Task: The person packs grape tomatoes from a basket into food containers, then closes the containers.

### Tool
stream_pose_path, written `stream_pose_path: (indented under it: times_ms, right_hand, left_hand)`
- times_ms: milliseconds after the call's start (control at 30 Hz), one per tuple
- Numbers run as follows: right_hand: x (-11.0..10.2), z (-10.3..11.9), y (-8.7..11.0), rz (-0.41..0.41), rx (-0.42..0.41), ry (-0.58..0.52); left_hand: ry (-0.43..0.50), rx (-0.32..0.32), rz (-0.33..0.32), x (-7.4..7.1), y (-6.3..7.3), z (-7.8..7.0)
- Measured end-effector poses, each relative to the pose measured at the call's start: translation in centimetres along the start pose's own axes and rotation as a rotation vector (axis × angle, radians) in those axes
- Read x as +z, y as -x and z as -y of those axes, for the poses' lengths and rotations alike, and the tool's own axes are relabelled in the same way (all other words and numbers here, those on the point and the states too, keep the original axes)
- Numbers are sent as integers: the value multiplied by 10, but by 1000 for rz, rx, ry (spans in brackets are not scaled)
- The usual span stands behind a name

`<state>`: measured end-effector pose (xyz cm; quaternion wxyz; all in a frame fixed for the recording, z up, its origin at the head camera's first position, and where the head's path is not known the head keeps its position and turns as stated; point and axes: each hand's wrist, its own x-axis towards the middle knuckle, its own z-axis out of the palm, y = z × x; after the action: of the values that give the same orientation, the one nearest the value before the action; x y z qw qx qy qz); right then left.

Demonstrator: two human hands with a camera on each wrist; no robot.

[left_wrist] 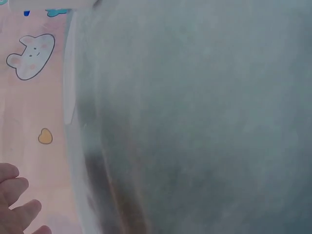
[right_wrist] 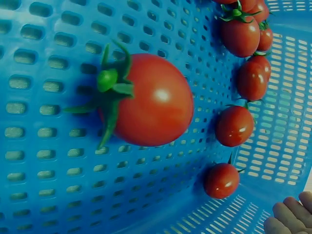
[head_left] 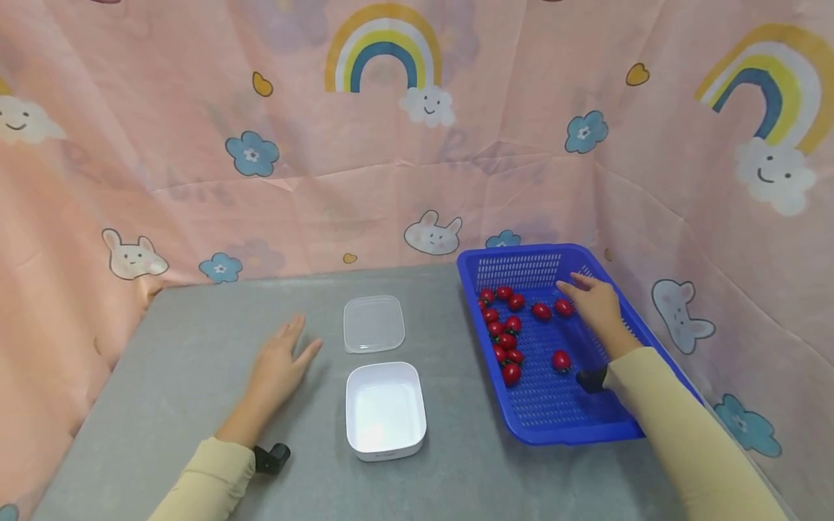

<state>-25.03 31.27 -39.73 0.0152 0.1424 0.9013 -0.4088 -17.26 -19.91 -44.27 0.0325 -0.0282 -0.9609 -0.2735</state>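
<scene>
My right hand (head_left: pixel 594 304) reaches over the far right of a blue plastic basket (head_left: pixel 554 437), its fingers apart. A cherry tomato (head_left: pixel 564 307) lies just below the thumb, and I see nothing held. Several more cherry tomatoes (head_left: pixel 507 341) cluster along the basket's left side. One with a green calyx (right_wrist: pixel 146 100) looms large in the right wrist view. My left hand (head_left: pixel 276 365), fingers straight and thumb spread, is over the grey table beside a white square container (head_left: pixel 386 409). Only its fingertips (left_wrist: pixel 14 187) show in the left wrist view.
A clear flat lid (head_left: pixel 374 323) lies behind the white container on the grey table (head_left: pixel 195 362). Pink printed cloth (head_left: pixel 313 210) hangs along the back and both sides. The basket's raised walls stand around the tomatoes, close to the right-hand cloth.
</scene>
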Motion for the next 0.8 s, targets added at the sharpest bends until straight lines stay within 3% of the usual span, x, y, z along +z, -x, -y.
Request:
stream_pose_path:
  times_ms: [267,500,800]
  right_hand:
    - [2,2,0,-29,14,-58]
    - [7,-2,-3,-85,-44,-139]
    - [10,-4,-5,-114,-13,-150]
  left_hand:
    - [91,-44,35,7,3,-5]
    - [208,-94,74,8,6,-14]
    - [273,-98,92,17,11,-20]
